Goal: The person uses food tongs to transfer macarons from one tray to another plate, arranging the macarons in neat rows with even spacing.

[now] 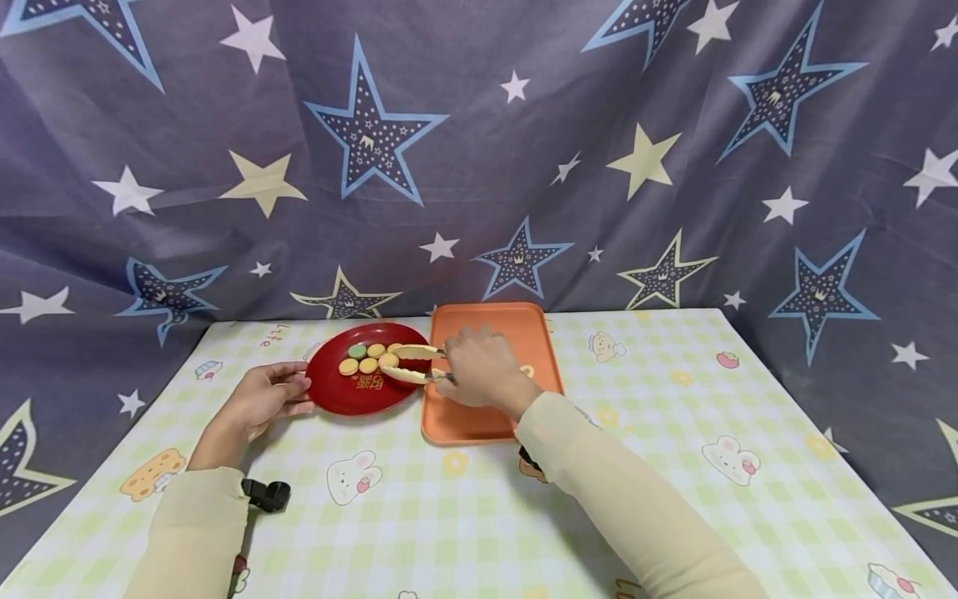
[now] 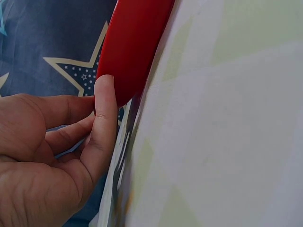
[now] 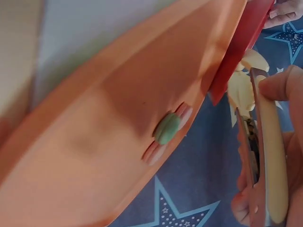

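Gripping tongs (image 1: 417,353), the right hand (image 1: 482,366) works at the plate (image 1: 329,393), which the left hand (image 1: 264,398) pinches; cookies (image 1: 368,366) lie on plate and tray (image 1: 466,426), so work seems unfinished.

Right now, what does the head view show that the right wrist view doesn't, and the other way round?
Only the head view shows a green macaron and gold lettering on the red plate. Only the right wrist view shows another green macaron between two pink macarons on the orange tray. Both show plate, tray, tongs, left hand and right hand.
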A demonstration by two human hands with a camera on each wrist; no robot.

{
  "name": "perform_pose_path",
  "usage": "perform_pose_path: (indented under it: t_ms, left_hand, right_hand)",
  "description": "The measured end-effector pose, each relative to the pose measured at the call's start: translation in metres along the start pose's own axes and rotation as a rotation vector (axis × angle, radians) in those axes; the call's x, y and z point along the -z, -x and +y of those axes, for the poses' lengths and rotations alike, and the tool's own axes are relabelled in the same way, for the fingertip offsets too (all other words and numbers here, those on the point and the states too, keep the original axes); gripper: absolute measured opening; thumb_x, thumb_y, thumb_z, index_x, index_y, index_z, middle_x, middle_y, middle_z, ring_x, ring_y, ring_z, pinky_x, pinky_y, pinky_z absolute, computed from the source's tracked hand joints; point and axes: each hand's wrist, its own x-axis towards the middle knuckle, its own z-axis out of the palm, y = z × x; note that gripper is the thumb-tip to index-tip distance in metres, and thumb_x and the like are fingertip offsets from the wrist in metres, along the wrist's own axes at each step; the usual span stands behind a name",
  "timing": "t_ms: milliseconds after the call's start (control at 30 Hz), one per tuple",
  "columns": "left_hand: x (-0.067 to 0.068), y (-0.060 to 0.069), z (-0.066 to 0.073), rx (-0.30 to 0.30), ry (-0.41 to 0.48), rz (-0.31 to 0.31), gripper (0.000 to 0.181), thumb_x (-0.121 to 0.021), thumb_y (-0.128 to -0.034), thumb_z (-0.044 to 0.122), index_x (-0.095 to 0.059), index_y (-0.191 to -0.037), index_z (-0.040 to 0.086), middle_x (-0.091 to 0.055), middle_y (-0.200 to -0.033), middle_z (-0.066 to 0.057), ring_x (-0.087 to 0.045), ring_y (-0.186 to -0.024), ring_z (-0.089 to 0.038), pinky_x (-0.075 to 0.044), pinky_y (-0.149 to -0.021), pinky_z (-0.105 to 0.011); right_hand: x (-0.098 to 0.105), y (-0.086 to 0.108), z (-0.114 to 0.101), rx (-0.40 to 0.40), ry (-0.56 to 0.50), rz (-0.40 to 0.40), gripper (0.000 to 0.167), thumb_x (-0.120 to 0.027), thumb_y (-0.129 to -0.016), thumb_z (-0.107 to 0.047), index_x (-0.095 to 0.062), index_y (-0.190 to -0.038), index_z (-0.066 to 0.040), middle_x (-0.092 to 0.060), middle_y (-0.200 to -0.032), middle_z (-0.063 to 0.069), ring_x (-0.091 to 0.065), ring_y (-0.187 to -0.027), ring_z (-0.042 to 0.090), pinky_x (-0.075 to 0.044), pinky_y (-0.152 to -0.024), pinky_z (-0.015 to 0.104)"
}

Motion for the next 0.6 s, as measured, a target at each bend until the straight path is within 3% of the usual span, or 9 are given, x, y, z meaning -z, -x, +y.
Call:
perform_pose_path:
  t_ms: [100, 333, 600]
  left_hand:
    - [0.000, 0.001, 0.000, -0.003, 0.002, -0.001, 0.055, -0.053, -0.1055, 0.002, -0.030, -0.155, -0.008, -0.050, -0.123, -0.017, -0.071, -0.084, -0.015, -0.063, -0.085, -0.038]
    - [0.000, 0.000, 0.001, -0.001, -0.001, 0.001, 0.055, -0.053, -0.1055, 0.002, -0.030, -0.155, -0.008, -0.051, -0.122, -0.017, -0.072, -0.084, -0.015, -0.063, -0.085, -0.038]
    - [0.000, 0.000, 0.000, 0.000, 0.007, -0.003, 0.057, -0.054, -0.1056, 0.004, -0.029, -0.156, -0.007, -0.050, -0.124, -0.018, -0.072, -0.084, -0.016, -0.063, -0.085, -0.038]
  right_hand:
    - [0.004, -0.004, -0.006, -0.008, 0.021, -0.035, 0.042, -0.058, -0.093, -0.060, -0.060, -0.099, -0.018, -0.052, -0.090, 0.000, -0.048, -0.077, 0.022, -0.049, -0.061, 0.035]
    - [0.009, -0.010, -0.016, -0.021, 0.093, -0.087, 0.056, -0.057, -0.093, -0.065, -0.064, -0.115, -0.014, -0.053, -0.097, 0.002, -0.050, -0.084, 0.024, -0.052, -0.069, 0.037]
    - [0.006, -0.013, -0.019, -0.039, 0.098, -0.078, 0.047, -0.056, -0.093, -0.061, -0.062, -0.104, -0.016, -0.052, -0.093, 0.002, -0.049, -0.081, 0.024, -0.051, -0.068, 0.037]
